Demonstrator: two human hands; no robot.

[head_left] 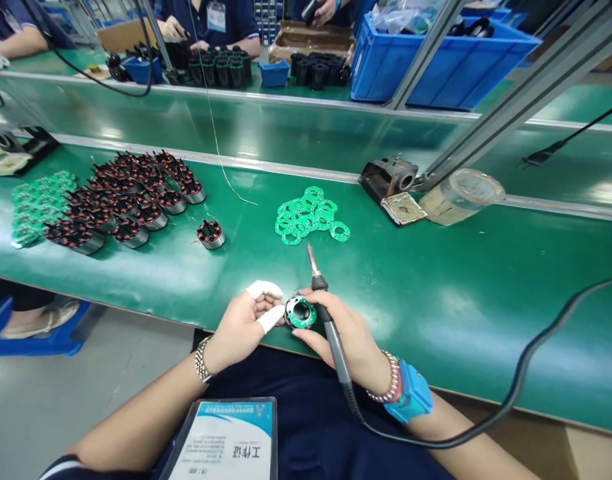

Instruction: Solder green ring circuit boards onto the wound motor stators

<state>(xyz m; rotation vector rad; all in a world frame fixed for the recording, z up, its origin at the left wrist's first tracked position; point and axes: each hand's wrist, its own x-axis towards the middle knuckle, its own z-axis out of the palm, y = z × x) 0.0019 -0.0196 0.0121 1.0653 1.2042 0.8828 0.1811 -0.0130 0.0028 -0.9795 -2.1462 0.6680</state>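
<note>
A motor stator with a green ring board point(302, 313) on top is held near the table's front edge. My left hand point(249, 320), with white covers on its thumb and a finger, pinches its left side. My right hand point(343, 327) grips the right side and also holds a soldering iron point(337, 350), whose tip points up and away. Beyond lies a loose pile of green ring boards point(306, 215). One copper-wound stator point(211, 235) stands alone to the left, near a large group of stators point(131, 197). More green boards point(41, 207) are stacked at the far left.
A soldering iron stand point(390, 177) with a sponge tray and a plastic tub point(461, 195) stand at the back right. Solder wire point(221, 160) hangs down behind. The iron's black cable point(523, 367) loops across the right. Other people sit behind the metal rail.
</note>
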